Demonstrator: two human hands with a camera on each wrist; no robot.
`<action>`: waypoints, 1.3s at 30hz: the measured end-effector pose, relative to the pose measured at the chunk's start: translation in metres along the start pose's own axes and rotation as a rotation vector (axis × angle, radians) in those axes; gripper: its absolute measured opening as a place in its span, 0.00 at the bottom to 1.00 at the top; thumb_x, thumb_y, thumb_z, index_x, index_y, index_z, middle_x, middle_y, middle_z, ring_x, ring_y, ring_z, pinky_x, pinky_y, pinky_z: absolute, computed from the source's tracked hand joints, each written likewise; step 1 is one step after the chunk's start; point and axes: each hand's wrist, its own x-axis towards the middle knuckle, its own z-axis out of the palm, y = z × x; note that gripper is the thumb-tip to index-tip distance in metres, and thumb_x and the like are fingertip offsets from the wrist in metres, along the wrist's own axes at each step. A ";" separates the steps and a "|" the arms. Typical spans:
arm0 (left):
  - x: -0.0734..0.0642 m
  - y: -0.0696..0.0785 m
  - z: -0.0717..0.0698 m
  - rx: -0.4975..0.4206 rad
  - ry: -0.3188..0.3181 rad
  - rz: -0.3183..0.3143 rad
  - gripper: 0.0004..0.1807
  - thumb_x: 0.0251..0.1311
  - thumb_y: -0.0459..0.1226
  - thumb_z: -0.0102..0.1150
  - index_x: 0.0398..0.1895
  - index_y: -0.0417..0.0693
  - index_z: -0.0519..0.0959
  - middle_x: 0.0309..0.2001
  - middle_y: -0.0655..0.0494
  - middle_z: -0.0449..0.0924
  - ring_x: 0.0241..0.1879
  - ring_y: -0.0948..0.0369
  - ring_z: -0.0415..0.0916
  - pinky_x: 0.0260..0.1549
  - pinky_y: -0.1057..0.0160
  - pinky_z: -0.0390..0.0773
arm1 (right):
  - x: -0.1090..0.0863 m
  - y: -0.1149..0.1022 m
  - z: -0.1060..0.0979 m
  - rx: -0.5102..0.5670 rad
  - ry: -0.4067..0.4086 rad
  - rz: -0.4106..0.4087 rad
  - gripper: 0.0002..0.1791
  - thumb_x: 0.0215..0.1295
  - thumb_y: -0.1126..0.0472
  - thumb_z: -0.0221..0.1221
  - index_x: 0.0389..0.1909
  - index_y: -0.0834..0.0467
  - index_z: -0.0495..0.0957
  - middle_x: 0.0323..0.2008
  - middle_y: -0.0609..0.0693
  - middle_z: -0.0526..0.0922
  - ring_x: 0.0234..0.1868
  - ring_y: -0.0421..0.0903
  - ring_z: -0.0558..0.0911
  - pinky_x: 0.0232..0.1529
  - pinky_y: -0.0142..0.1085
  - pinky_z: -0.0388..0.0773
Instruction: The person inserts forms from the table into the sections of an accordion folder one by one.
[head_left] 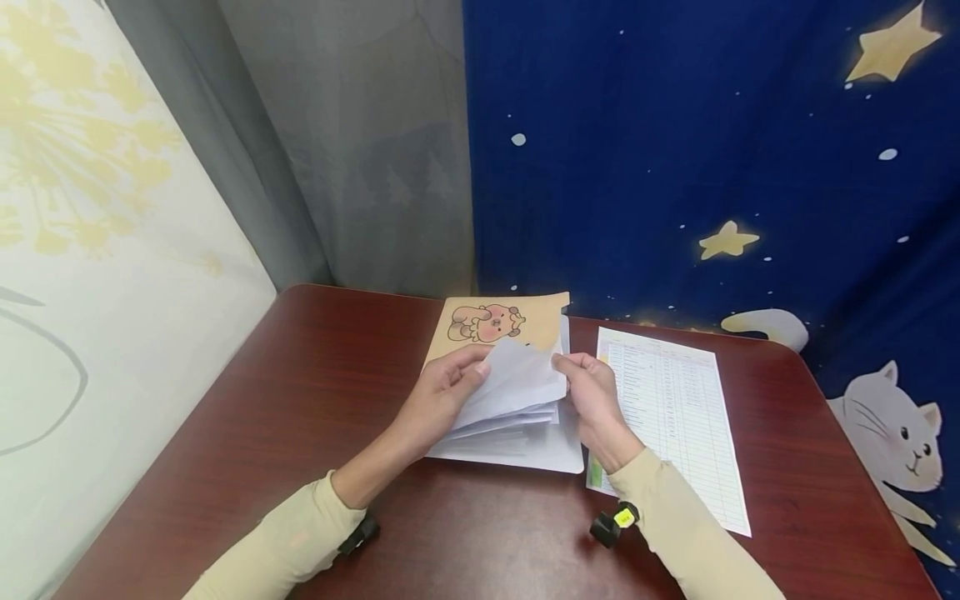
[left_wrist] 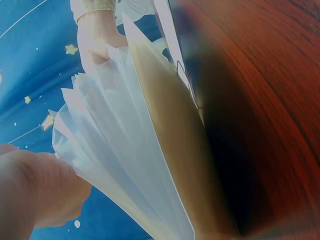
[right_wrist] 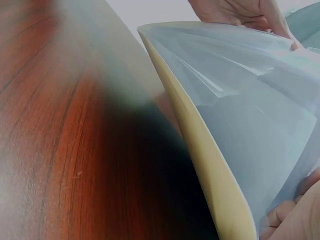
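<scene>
A tan-covered display book (head_left: 528,308) with a cartoon animal on its cover lies open on the table. Its clear plastic sleeves (right_wrist: 260,125) fan upward in both wrist views. At the left side of the raised sleeves, my left hand (head_left: 441,390) holds them, its thumb on the near face. My right hand (head_left: 595,398) pinches their right edge between thumb and fingers. Seen from the left wrist, the sleeves stand spread apart above the tan cover (left_wrist: 165,115). A white inner cover (head_left: 543,454) shows flat beneath them.
Right of the book, partly under my right forearm, lies a printed table sheet (head_left: 690,425) with ruled rows. The dark red wooden table (head_left: 300,400) meets a grey curtain (head_left: 360,150) and a blue starry curtain (head_left: 645,167) at its far edge.
</scene>
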 end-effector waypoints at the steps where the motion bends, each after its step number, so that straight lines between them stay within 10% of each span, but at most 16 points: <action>1: 0.000 0.000 0.000 -0.001 0.000 -0.001 0.14 0.70 0.42 0.49 0.55 0.61 0.78 0.50 0.59 0.83 0.43 0.58 0.80 0.45 0.62 0.79 | 0.000 0.000 0.000 0.003 0.003 -0.001 0.12 0.66 0.54 0.57 0.39 0.60 0.77 0.29 0.44 0.82 0.31 0.38 0.80 0.34 0.30 0.74; 16: 0.001 0.002 0.002 -0.016 -0.009 -0.006 0.14 0.71 0.41 0.49 0.55 0.60 0.78 0.50 0.58 0.83 0.44 0.58 0.80 0.46 0.63 0.79 | -0.003 0.006 0.009 -0.101 0.005 -0.082 0.11 0.66 0.57 0.53 0.39 0.61 0.77 0.19 0.45 0.80 0.24 0.39 0.79 0.24 0.28 0.72; 27: -0.001 0.003 0.003 -0.025 -0.006 -0.001 0.14 0.70 0.41 0.49 0.56 0.58 0.78 0.51 0.57 0.83 0.44 0.56 0.80 0.46 0.62 0.79 | 0.002 0.010 0.003 -0.086 0.022 -0.050 0.12 0.61 0.54 0.59 0.37 0.58 0.79 0.32 0.46 0.79 0.35 0.42 0.75 0.32 0.31 0.72; 39: -0.001 0.000 0.002 -0.031 -0.003 -0.004 0.14 0.70 0.43 0.49 0.55 0.60 0.78 0.50 0.58 0.84 0.44 0.55 0.80 0.46 0.61 0.79 | -0.009 0.009 -0.019 0.035 0.043 -0.072 0.27 0.63 0.32 0.53 0.29 0.55 0.71 0.07 0.39 0.59 0.10 0.38 0.55 0.14 0.30 0.52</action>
